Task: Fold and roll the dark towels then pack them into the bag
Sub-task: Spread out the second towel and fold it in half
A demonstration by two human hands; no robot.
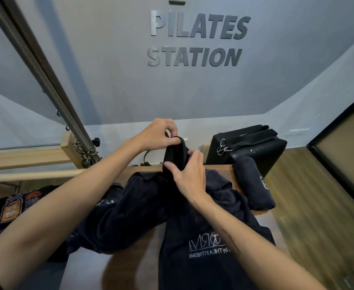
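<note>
A dark towel (201, 231) with white printed lettering hangs from both my hands over a wooden table (130, 260). My left hand (159, 133) pinches its top edge, raised above the table's far side. My right hand (189, 174) grips the bunched cloth just below. More dark towel cloth (125, 218) lies crumpled on the table to the left. A rolled dark towel (253, 183) rests at the table's back right. At the far left lies a dark bag (14, 210) with an orange print, partly hidden by my left forearm.
A black box with black straps and a metal clip (247, 147) stands behind the rolled towel. A wooden frame with long metal springs (46, 84) rises at the left. Wood flooring (310, 206) runs along the right, and a grey wall with lettering is behind.
</note>
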